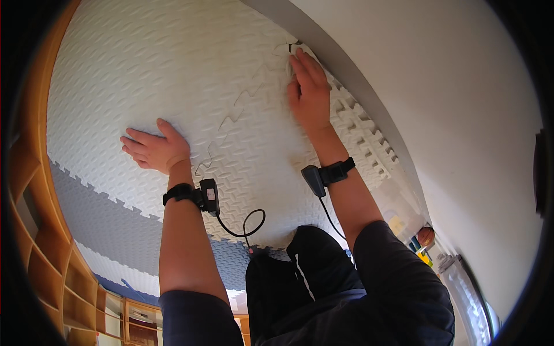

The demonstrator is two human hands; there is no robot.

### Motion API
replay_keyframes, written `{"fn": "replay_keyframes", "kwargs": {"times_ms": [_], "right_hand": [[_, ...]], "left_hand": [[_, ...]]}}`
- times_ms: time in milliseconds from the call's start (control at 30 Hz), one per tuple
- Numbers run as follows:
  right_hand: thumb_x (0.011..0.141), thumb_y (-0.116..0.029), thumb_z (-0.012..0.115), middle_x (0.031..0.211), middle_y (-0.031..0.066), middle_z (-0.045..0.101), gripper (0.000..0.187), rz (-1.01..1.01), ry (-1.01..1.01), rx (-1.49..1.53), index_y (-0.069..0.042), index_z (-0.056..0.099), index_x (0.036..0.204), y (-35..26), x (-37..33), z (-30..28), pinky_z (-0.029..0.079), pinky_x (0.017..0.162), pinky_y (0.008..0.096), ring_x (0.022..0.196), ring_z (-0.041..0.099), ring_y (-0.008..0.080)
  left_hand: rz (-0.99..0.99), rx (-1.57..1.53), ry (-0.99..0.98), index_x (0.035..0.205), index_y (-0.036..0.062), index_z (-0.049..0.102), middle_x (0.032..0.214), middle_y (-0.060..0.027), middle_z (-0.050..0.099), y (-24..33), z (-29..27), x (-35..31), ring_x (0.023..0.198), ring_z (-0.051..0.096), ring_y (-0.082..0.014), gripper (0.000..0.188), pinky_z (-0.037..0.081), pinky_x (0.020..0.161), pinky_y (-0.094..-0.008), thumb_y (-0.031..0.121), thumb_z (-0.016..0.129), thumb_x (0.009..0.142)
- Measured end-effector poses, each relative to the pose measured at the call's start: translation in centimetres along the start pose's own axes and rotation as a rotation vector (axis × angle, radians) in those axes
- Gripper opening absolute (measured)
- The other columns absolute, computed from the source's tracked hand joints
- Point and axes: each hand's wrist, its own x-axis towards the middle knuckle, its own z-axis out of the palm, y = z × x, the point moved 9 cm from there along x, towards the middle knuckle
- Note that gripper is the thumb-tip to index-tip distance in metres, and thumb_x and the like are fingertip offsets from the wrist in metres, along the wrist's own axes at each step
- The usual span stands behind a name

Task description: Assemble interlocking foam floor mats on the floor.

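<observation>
White interlocking foam mats (173,75) with a raised tread pattern cover the floor before me. A jagged seam (231,118) runs between two of them, with a small dark gap (295,47) at its far end beside the wall. My left hand (154,148) lies flat on the mat left of the seam, fingers spread and holding nothing. Stretched out, my right hand (311,95) rests its fingertips on the mat edge just below that gap. Toothed mat edges (363,135) show along the wall to its right. Each wrist wears a strapped black device with a cable.
A grey baseboard (346,69) and white wall (461,98) curve along the right. Wooden shelving (49,248) stands at the left. Grey mats (109,210) lie beyond the white ones' left edge. A basketball (425,236) and a plastic-wrapped bundle (466,294) sit at lower right.
</observation>
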Motion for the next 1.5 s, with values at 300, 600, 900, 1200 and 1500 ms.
{"fn": "replay_keyframes", "kwargs": {"times_ms": [300,600,900,1200,1500], "right_hand": [[0.095,-0.023,0.061,0.153,0.0133,0.046,0.051,-0.217,-0.445,-0.168,-0.006,0.051,0.142,-0.4,-1.0,0.9,0.028,0.119,0.0515,0.142,0.041,0.0299],[0.098,-0.028,0.058,0.157,0.0128,0.040,0.055,-0.140,-0.470,-0.280,-0.007,0.046,0.147,0.0,-1.2,1.1,0.027,0.119,0.0510,0.145,0.037,0.0305],[0.098,-0.037,0.055,0.162,0.0197,0.026,0.069,-0.057,-0.478,-0.432,0.001,0.035,0.151,0.8,-5.0,-0.1,0.020,0.121,0.0542,0.150,0.027,0.0355],[0.096,-0.039,0.057,0.159,0.0175,0.035,0.067,-0.145,-0.475,-0.421,0.000,0.041,0.148,1.8,-4.7,-1.4,0.025,0.119,0.0537,0.147,0.033,0.0354],[0.097,-0.035,0.056,0.156,0.0270,0.033,0.068,0.017,-0.360,-0.313,0.006,0.037,0.148,1.8,-7.6,-2.6,0.026,0.119,0.0549,0.147,0.029,0.0424]], "left_hand": [[0.005,-0.012,0.004,0.156,0.0009,0.024,0.163,-0.0249,0.018,-0.5,-0.2,-0.1,0.150,0.016,-0.0435,0.084,0.017,0.117,-0.0556,0.053,0.050,0.095],[0.009,0.013,0.021,0.155,0.0019,0.025,0.162,-0.0251,0.020,-0.7,0.0,0.1,0.149,0.018,-0.0434,0.083,0.019,0.116,-0.0561,0.054,0.051,0.095],[0.020,-0.034,0.050,0.155,0.0034,0.026,0.162,-0.0255,0.020,-0.4,0.0,0.2,0.149,0.017,-0.0431,0.085,0.018,0.116,-0.0562,0.057,0.051,0.094],[0.023,-0.010,0.043,0.155,0.0017,0.025,0.162,-0.0256,0.019,-1.0,0.5,0.4,0.150,0.016,-0.0429,0.087,0.017,0.117,-0.0561,0.059,0.049,0.094],[0.041,-0.055,0.079,0.154,0.0010,0.027,0.160,-0.0285,0.021,-1.0,1.0,-0.1,0.149,0.017,-0.0458,0.090,0.016,0.116,-0.0584,0.063,0.048,0.093]]}}
